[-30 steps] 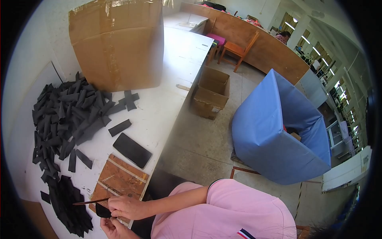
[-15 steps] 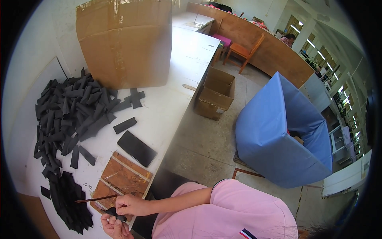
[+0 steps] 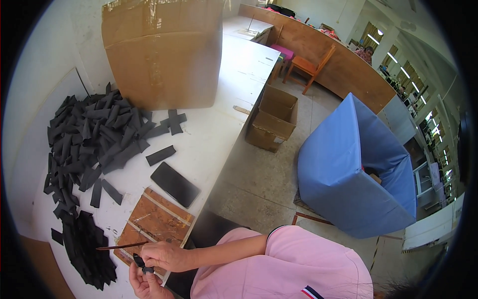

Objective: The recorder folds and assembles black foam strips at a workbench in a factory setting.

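Over the near corner of the white table, both my hands meet around a small black fabric piece [image 3: 140, 261]. My left hand [image 3: 147, 286] pinches it from below, fingers curled. From the right, my right hand [image 3: 168, 256] closes on its upper part. A thin brown stick [image 3: 122, 246] sticks out leftward from my right hand, seemingly tucked in its grip. Beneath the hands lies a worn brown board [image 3: 158, 218] with pale strips. Left of them is a stack of flat black fabric pieces [image 3: 88, 254].
A heap of dark fabric strips [image 3: 94, 134] covers the table's left side. A black phone [image 3: 175, 184] lies beyond the board. A large cardboard box [image 3: 164, 60] stands at the back. On the floor are an open carton [image 3: 271, 119], a blue fabric-lined bin [image 3: 331, 164] and a wooden chair [image 3: 311, 67].
My hands have shifted slightly right and turned the black piece, so more of it shows above my left fingers. The whole view has moved a little.
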`<state>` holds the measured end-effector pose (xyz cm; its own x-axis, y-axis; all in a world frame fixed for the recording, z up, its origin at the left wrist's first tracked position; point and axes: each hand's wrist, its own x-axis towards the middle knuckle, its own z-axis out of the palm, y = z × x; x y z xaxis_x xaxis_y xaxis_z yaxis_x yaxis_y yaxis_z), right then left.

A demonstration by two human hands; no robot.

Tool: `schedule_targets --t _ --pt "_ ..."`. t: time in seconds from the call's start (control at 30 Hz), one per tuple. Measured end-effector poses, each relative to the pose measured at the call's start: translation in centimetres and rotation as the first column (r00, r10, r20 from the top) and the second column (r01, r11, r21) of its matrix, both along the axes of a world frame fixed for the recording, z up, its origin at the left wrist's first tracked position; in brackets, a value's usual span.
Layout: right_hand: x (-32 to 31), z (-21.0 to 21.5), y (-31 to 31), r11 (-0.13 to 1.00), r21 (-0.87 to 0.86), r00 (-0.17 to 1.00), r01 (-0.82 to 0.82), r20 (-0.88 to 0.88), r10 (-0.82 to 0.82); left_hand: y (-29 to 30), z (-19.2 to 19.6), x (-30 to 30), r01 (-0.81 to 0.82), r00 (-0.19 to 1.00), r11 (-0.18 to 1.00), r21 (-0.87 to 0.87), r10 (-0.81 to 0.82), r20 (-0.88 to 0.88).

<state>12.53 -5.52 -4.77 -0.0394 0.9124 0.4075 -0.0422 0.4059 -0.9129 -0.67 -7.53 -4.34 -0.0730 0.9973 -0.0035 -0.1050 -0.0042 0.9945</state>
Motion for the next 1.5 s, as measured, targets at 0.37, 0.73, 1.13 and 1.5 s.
schedule_targets --t 0.37,0.73,1.13,1.5 --pt "-0.6 -0.2 -0.7 0.994 0.046 0.980 0.096 0.173 -0.102 0.5 -2.3 -1.2 0.035 0.995 0.991 -0.125 -0.023 0.096" --pt "-0.5 -1.6 -0.4 0.798 -0.460 0.895 -0.389 -0.394 0.210 2.1 -5.7 -7.0 0.606 0.735 0.701 -0.377 -0.310 0.603" --pt "0.1 3.5 1.2 0.900 -0.262 0.933 -0.349 -0.185 0.308 1.6 -0.7 -2.6 -0.189 0.939 0.941 -0.280 0.257 0.229" --pt "-0.8 5.7 7.4 0.962 -0.238 0.990 -0.138 -0.039 0.132 8.7 2.7 -3.8 0.401 0.253 0.911 -0.096 -0.010 0.967"
